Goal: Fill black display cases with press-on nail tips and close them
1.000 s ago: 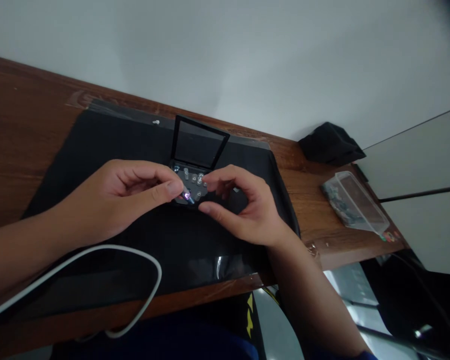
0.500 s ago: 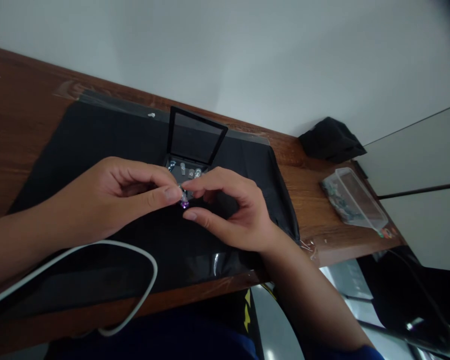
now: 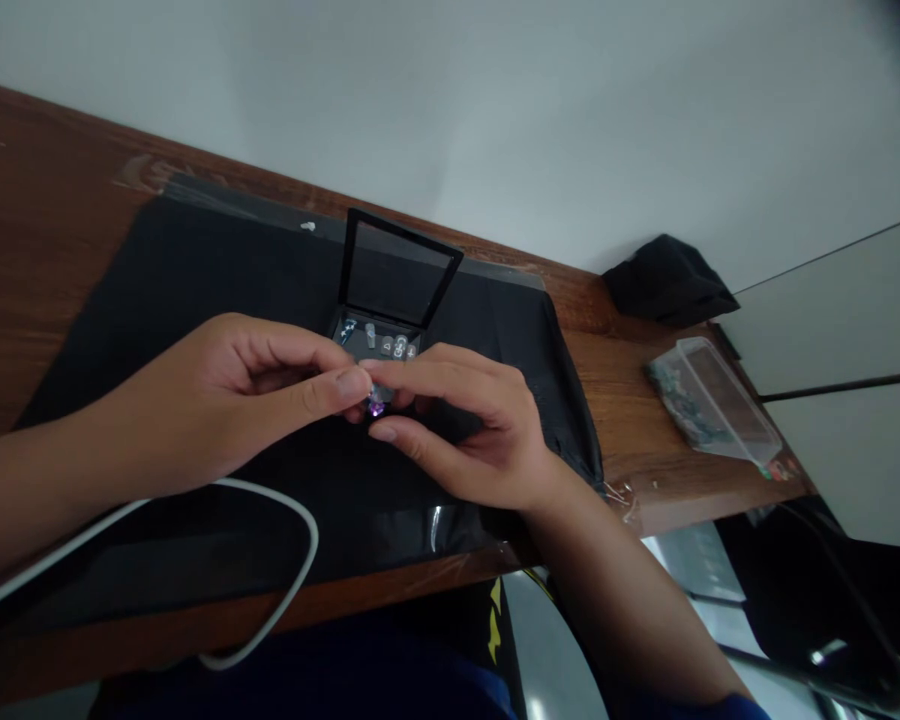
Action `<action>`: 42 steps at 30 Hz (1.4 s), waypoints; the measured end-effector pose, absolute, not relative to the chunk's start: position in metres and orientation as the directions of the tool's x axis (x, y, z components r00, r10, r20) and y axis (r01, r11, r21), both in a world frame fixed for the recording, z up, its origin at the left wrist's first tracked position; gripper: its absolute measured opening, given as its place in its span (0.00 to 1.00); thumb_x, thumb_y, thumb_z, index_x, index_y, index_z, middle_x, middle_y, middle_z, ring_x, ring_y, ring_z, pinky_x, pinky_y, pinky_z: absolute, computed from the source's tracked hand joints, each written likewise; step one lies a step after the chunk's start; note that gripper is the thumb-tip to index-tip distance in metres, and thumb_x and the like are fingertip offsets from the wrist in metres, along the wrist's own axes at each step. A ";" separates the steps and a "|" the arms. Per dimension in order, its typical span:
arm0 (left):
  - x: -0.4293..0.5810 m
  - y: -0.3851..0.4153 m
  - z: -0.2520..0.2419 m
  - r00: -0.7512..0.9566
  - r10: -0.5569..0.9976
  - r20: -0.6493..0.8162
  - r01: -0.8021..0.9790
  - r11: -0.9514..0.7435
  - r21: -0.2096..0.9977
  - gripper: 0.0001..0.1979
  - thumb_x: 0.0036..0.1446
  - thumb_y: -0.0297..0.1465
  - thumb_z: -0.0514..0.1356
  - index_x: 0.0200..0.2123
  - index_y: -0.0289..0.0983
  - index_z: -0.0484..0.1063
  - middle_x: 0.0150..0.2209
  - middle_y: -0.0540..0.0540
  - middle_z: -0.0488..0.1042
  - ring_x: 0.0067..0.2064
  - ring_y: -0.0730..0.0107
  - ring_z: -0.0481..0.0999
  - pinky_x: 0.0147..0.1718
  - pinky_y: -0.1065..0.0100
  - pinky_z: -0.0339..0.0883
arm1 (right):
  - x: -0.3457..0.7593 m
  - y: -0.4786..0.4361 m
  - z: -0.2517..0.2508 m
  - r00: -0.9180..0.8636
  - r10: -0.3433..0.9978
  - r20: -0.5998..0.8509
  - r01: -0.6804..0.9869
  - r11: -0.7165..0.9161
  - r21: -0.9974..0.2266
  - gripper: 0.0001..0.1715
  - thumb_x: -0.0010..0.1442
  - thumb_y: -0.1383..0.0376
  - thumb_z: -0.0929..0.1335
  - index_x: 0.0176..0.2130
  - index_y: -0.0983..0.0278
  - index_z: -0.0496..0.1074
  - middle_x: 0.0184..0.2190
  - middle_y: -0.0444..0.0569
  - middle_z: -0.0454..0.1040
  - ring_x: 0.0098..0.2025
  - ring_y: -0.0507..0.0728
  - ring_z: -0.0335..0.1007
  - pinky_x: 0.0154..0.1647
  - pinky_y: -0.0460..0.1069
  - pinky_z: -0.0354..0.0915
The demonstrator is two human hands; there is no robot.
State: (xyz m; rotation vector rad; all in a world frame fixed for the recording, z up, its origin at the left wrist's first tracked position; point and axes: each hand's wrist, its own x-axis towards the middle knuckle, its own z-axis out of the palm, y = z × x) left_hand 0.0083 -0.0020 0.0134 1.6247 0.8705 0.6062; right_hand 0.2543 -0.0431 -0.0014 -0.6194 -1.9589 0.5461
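Observation:
My left hand (image 3: 292,400) pinches a small shiny piece with a purple gem (image 3: 376,408) between thumb and forefinger; its exact kind is too small to make out. On the other side, my right hand (image 3: 457,420) curves around it, with the forefinger at my left thumb tip and the thumb apart below the gem. Behind the fingers stands a small black case (image 3: 347,262) with its clear-windowed lid raised. Several small silvery and clear pieces (image 3: 399,346) lie inside it. My hands hide the front of the case.
A black cloth (image 3: 255,270) taped to the wooden table (image 3: 45,200) lies beneath. A white cable (image 3: 300,510) loops across the front edge. To the right are a clear plastic box (image 3: 720,400) with small packets and a black object (image 3: 667,280). A white scrap (image 3: 307,226) lies behind.
My right forefinger has straightened and come against my left thumb tip. The purple gem has shifted slightly right. The whole view has moved a little.

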 end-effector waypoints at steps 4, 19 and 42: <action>0.008 0.000 0.013 0.595 0.803 -0.041 0.236 -0.126 0.964 0.16 0.66 0.43 0.69 0.28 0.43 0.86 0.26 0.52 0.82 0.30 0.71 0.78 0.32 0.75 0.73 | 0.255 -0.044 -0.002 -0.392 0.641 0.659 0.238 0.763 -0.601 0.13 0.75 0.65 0.77 0.58 0.63 0.85 0.37 0.44 0.85 0.35 0.49 0.80 0.39 0.45 0.78; 0.009 -0.003 0.013 0.595 0.801 -0.066 0.183 -0.054 0.982 0.17 0.64 0.43 0.72 0.25 0.42 0.83 0.26 0.52 0.81 0.28 0.73 0.76 0.32 0.73 0.73 | 0.255 -0.048 0.002 -0.396 0.620 0.678 0.361 0.783 -0.506 0.15 0.75 0.59 0.78 0.57 0.61 0.84 0.29 0.39 0.82 0.29 0.49 0.77 0.37 0.47 0.75; 0.012 -0.015 0.020 0.540 0.839 -0.071 0.211 -0.053 0.976 0.11 0.57 0.38 0.70 0.24 0.43 0.85 0.27 0.50 0.82 0.29 0.71 0.76 0.31 0.70 0.68 | 0.258 -0.050 -0.011 -0.459 0.594 0.661 0.439 0.798 -0.413 0.21 0.76 0.52 0.77 0.61 0.59 0.83 0.28 0.38 0.83 0.27 0.48 0.76 0.36 0.47 0.71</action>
